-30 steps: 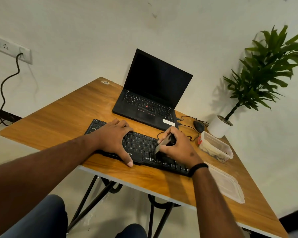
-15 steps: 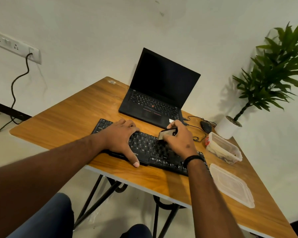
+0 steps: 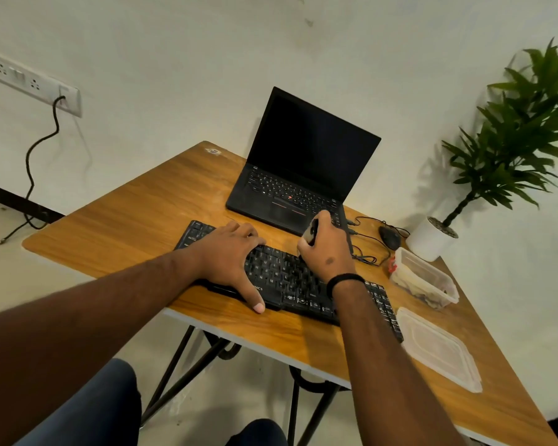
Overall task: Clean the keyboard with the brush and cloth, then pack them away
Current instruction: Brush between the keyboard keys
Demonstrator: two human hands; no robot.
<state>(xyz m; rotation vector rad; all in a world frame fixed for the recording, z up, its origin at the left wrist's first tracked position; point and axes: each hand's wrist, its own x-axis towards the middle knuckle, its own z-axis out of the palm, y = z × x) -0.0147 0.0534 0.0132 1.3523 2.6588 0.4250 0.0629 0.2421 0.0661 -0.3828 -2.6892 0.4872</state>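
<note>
Keyboard lies at frame centre on a desk. Left hand rests flat and open on its left end. Right hand grips the brush at its far edge; brushing looks underway, wiping and packing remain. Lower right: an open tub holds what may be the cloth, lid beside it.

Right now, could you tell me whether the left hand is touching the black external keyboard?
Touching. The head view shows the left hand lying flat on the black external keyboard, fingers over the keys and thumb against its front edge.
</note>
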